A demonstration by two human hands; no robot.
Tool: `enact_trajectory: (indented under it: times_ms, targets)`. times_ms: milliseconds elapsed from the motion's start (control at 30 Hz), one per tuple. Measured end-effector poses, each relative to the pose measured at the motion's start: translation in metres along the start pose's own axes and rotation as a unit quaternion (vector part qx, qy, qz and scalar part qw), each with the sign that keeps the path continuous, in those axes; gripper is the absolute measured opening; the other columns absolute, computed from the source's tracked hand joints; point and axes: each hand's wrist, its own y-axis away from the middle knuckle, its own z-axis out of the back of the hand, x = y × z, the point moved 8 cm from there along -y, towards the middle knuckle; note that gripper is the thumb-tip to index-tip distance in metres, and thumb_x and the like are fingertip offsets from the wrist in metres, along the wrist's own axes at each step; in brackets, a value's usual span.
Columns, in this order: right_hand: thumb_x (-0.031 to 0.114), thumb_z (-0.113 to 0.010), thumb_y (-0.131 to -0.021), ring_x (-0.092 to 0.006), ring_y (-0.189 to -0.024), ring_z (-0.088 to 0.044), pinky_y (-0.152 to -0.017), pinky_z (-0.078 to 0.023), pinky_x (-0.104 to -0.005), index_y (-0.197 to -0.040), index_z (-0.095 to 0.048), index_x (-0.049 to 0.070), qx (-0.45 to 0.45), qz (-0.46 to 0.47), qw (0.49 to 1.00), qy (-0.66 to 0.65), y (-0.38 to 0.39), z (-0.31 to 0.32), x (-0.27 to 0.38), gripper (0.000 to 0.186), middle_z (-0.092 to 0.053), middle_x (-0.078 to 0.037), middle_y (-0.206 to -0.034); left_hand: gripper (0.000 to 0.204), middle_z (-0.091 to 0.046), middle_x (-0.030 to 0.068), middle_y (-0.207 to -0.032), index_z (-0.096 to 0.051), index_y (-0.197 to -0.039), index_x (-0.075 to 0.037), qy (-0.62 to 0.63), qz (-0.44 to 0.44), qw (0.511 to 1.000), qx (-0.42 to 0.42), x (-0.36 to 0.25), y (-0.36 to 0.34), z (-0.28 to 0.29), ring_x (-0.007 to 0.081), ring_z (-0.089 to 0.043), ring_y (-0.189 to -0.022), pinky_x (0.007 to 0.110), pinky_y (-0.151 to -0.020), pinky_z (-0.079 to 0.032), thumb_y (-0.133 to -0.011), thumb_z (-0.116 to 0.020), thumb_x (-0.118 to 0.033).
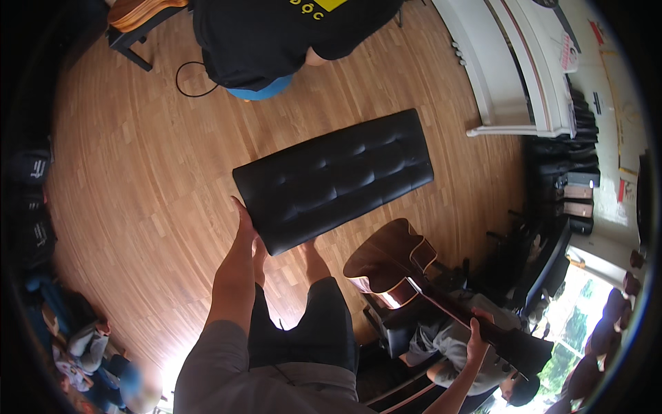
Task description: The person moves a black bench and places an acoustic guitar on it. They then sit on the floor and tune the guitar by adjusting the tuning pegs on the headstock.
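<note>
My left hand [245,219] grips the left end of a black tufted padded bench [338,179], with some fingers hidden at its edge. My bare feet and legs show below the bench. In my right hand [476,331], on the lower right, is the neck of a dark brown acoustic guitar [378,262]; its body tilts up toward the bench's near right corner, and its dark headstock points toward the lower right.
A person in a black shirt [276,31] is bent over at the top, beside a cable [178,83]. A white piano [496,90] lines the right wall. Another person in grey [441,352] sits behind the guitar near a bright window. Bags and assorted items [34,228] line the left side.
</note>
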Motion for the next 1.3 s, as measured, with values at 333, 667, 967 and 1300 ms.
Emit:
enact_trajectory:
  times_ms: [333,667,967,1300]
  targets:
    - [0.003,-0.068,-0.094,-0.0244,-0.119,-0.063,-0.113,-0.042,-0.0399,-0.11,-0.06,0.004,-0.03,-0.026,0.995,-0.095,0.1,-0.055,0.007,0.018,-0.068,-0.012,-0.115,0.128,-0.029,0.0095,-0.171,-0.024,-0.167,-0.013,-0.07,-0.027,0.997,0.007,-0.017,0.046,0.02,0.0377,-0.032,-0.153,0.055,-0.124,-0.03,-0.076,-0.022,-0.103]
    - [0.001,-0.068,-0.093,-0.023,-0.117,-0.065,-0.11,-0.045,-0.0378,-0.108,-0.062,0.003,-0.078,-0.086,0.98,-0.162,0.168,-0.102,-0.02,0.016,-0.07,-0.013,-0.116,0.085,-0.055,0.0101,-0.151,-0.05,-0.153,-0.014,-0.094,0.027,0.995,0.019,-0.011,0.033,0.057,0.0356,-0.052,-0.138,0.056,-0.114,-0.045,-0.097,-0.04,-0.078]
    - [0.002,-0.067,-0.096,-0.021,-0.114,-0.065,-0.107,-0.045,-0.0349,-0.11,-0.063,0.004,-0.09,-0.104,0.979,-0.151,0.203,-0.13,-0.016,0.015,-0.07,-0.011,-0.116,0.122,-0.04,0.0083,-0.163,-0.031,-0.164,-0.015,-0.254,-0.009,0.938,-0.237,-0.021,0.087,0.093,0.0264,-0.042,-0.146,0.053,-0.106,-0.044,-0.077,-0.039,-0.101]
    - [-0.003,-0.07,-0.092,-0.0186,-0.112,-0.066,-0.102,-0.048,-0.0305,-0.111,-0.067,0.003,-0.102,-0.069,0.987,-0.102,0.203,-0.151,-0.02,0.02,-0.07,-0.01,-0.115,0.099,-0.058,0.0138,-0.143,-0.045,-0.151,-0.006,-0.442,0.107,0.883,-0.118,0.051,0.121,0.095,0.0278,-0.06,-0.128,0.049,-0.095,-0.058,-0.089,-0.059,-0.081]
